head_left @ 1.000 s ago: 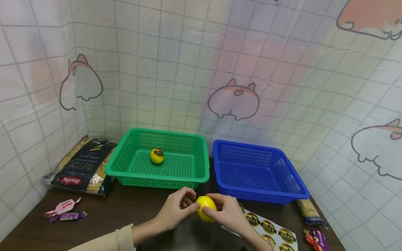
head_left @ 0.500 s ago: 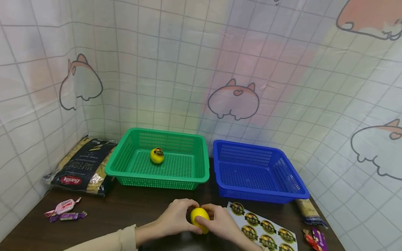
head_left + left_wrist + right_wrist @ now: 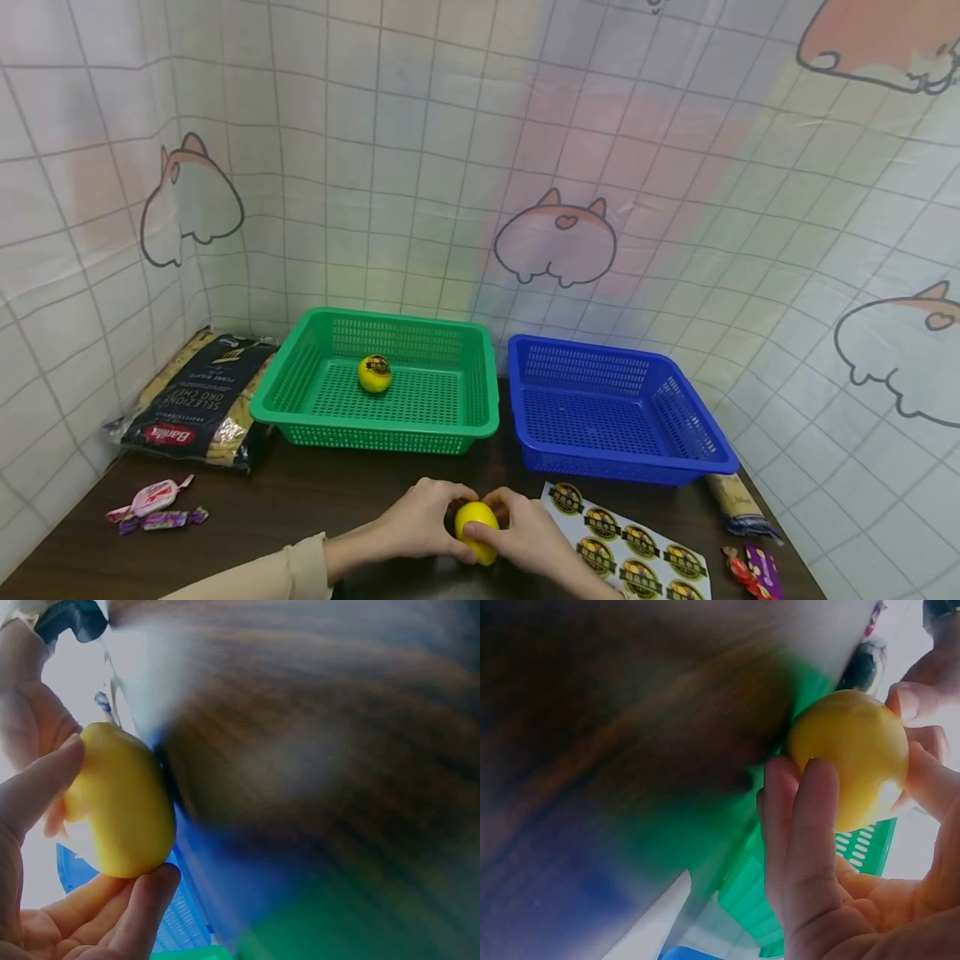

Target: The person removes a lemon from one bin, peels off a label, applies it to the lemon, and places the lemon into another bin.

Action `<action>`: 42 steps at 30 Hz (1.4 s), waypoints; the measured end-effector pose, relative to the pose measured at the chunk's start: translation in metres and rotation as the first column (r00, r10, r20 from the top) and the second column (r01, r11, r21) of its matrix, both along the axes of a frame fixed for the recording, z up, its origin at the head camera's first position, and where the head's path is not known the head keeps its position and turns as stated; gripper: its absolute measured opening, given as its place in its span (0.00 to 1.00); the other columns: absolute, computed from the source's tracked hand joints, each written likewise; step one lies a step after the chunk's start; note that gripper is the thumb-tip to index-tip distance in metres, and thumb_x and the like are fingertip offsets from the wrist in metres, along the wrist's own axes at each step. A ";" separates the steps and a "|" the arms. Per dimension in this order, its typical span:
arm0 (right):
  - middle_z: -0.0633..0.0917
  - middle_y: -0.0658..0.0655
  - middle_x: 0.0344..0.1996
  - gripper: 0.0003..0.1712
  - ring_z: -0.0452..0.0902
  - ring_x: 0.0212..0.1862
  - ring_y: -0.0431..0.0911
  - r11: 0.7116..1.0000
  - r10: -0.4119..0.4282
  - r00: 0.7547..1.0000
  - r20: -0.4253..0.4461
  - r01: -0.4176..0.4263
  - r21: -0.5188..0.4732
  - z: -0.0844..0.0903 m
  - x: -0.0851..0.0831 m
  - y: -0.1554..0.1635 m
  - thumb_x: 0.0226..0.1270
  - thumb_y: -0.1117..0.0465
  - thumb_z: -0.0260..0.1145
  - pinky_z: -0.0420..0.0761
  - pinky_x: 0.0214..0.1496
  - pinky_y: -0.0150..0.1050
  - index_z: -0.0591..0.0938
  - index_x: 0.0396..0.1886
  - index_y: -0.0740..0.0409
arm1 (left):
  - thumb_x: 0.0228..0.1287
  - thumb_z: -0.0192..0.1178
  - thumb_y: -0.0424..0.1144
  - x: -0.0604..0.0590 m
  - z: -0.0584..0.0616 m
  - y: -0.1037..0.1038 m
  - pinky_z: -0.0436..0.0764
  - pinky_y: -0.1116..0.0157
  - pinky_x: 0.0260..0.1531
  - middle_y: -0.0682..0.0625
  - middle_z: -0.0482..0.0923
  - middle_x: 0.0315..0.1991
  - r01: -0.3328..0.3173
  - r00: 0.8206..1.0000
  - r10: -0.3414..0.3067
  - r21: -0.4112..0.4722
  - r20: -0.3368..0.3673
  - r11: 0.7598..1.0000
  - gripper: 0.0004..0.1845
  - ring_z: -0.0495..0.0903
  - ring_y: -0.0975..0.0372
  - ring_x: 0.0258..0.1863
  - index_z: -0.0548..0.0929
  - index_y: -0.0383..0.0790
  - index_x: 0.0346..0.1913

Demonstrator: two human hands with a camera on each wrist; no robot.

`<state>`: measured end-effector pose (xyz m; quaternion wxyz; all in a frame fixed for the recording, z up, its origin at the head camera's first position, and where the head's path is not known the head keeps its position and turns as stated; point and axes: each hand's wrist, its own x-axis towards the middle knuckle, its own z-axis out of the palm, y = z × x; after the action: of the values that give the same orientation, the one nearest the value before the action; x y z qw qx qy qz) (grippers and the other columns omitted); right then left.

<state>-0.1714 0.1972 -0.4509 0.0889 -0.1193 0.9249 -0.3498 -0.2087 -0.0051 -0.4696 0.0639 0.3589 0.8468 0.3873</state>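
Compared with a second earlier, both hands and the lemon (image 3: 476,530) sit lower and slightly further left, close to the table (image 3: 315,500), and the sticker sheet (image 3: 630,546) they partly covered is now mostly in view.

Left to right across the head view: a pasta bag (image 3: 197,398) lies at the far left against the wall, with wrapped candies (image 3: 153,504) in front of it. A green basket (image 3: 378,382) holds a second lemon (image 3: 374,372) bearing a dark sticker. The left hand (image 3: 423,525) has its fingers curled round the left side of the plain lemon; the left wrist view shows thumb and fingertips (image 3: 142,896) pressed against the fruit (image 3: 120,802). The right hand (image 3: 525,533) grips the same lemon from the right, its fingers (image 3: 810,825) wrapped over the rind (image 3: 851,754) in the right wrist view. The lemon is thus held between both hands, just above or on the table's near edge; contact with the table cannot be judged. It lies in front of the gap between the two baskets. A blue basket (image 3: 615,408) stands just right of the green one. The sticker sheet lies in front of it, just beside the right hand. More candies (image 3: 753,571) and a tan packet (image 3: 738,500) lie at the far right.
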 end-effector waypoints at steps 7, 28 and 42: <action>0.90 0.57 0.36 0.29 0.84 0.35 0.41 1.000 -0.005 1.000 -0.021 0.005 0.020 -0.002 0.000 0.000 0.61 0.37 0.69 0.78 0.30 0.32 0.82 0.45 0.59 | 0.43 0.78 0.60 -0.001 -0.004 0.003 0.78 0.78 0.31 0.57 0.87 0.37 -0.008 1.000 0.007 0.021 0.018 1.000 0.32 0.77 0.77 0.30 0.86 0.43 0.48; 0.90 0.57 0.46 0.22 0.87 0.47 0.47 0.982 -0.147 0.989 -0.005 0.145 -0.123 0.021 -0.028 0.074 0.65 0.48 0.69 0.85 0.41 0.37 0.86 0.52 0.59 | 0.39 0.78 0.56 -0.006 -0.003 0.004 0.78 0.75 0.37 0.55 0.87 0.43 -0.022 0.997 0.024 -0.021 0.077 1.000 0.35 0.77 0.76 0.34 0.85 0.43 0.53; 0.90 0.60 0.43 0.19 0.88 0.44 0.50 0.982 -0.172 0.985 0.032 0.174 -0.073 0.002 -0.023 0.107 0.62 0.56 0.72 0.85 0.39 0.40 0.87 0.49 0.61 | 0.40 0.79 0.54 -0.004 -0.001 0.000 0.79 0.74 0.38 0.52 0.88 0.46 -0.011 0.997 0.012 -0.008 0.076 1.000 0.36 0.79 0.74 0.37 0.85 0.41 0.54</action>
<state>-0.1948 0.3045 -0.4490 0.0652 -0.0372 0.9168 -0.3923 -0.2131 -0.0048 -0.4705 0.0952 0.3387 0.8473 0.3979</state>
